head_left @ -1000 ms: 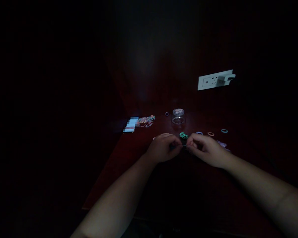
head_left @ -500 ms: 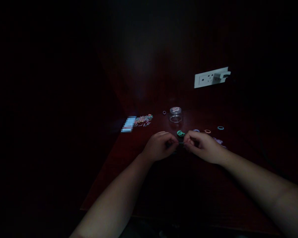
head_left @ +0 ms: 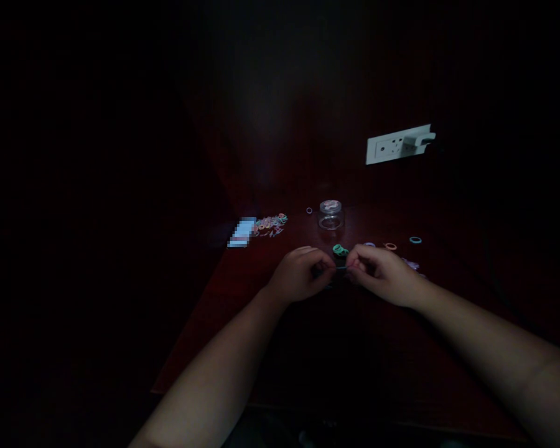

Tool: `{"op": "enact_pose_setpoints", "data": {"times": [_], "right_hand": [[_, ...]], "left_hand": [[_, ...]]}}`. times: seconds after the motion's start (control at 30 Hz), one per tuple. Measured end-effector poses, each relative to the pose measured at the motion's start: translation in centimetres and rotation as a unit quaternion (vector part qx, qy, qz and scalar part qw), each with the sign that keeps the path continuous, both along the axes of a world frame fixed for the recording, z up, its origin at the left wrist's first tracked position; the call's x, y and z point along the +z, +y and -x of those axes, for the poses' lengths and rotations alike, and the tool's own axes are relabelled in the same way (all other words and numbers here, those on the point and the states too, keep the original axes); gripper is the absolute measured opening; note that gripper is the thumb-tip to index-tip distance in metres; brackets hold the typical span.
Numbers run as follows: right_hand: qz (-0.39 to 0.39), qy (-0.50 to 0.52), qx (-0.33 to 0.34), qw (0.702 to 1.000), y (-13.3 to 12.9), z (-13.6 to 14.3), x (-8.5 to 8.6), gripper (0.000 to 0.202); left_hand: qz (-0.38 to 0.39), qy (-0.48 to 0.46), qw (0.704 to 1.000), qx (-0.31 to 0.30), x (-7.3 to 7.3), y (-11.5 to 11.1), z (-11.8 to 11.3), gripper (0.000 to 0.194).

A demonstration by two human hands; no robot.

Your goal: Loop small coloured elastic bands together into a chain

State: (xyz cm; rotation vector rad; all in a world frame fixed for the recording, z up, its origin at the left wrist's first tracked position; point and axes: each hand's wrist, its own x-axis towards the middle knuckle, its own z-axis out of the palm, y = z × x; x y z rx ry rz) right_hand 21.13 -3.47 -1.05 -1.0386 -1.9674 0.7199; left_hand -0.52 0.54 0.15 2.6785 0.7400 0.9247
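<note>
My left hand (head_left: 303,274) and my right hand (head_left: 380,274) face each other low over the dark red table (head_left: 242,280), both pinched closed. Between their fingertips stretches a thin blue-green hair tie (head_left: 340,267), its ends hidden in the fingers. Just beyond lies a bunch of green hair ties (head_left: 340,250). Close to my right hand are an orange hair tie (head_left: 391,246), a blue hair tie (head_left: 415,239) and a pale purple bunch (head_left: 410,264), partly covered by the hand.
A clear lidded jar (head_left: 331,216) stands behind the hands, with a small pale ring (head_left: 309,210) beside it. To the left are a heap of mixed coloured hair ties (head_left: 270,224) and a bright blurred-out rectangle (head_left: 242,231). A wall socket (head_left: 399,144) holds a plug.
Both hands keep their pinch in nearly the same place. Slightly more of the blue-green hair tie shows between the fingertips; the view has shifted a little.
</note>
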Motion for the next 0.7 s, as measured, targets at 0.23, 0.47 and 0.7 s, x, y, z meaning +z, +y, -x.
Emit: {"op": "enact_pose_setpoints", "data": {"times": [0.23,0.47,0.7], "right_hand": [[0.004,0.0,-0.004,1.0,-0.05,-0.18,-0.04,0.011],[-0.003,-0.016,-0.004,1.0,0.0,-0.27,-0.19,0.012],[-0.011,-0.031,0.0,0.999,-0.2,-0.18,0.12,0.013]], "left_hand": [[-0.001,-0.008,1.0,-0.011,-0.01,0.03,0.04,0.007],[-0.008,0.002,1.0,-0.001,-0.15,0.07,0.03,0.008],[-0.011,0.013,1.0,-0.013,0.05,-0.17,-0.13,0.006]]}}
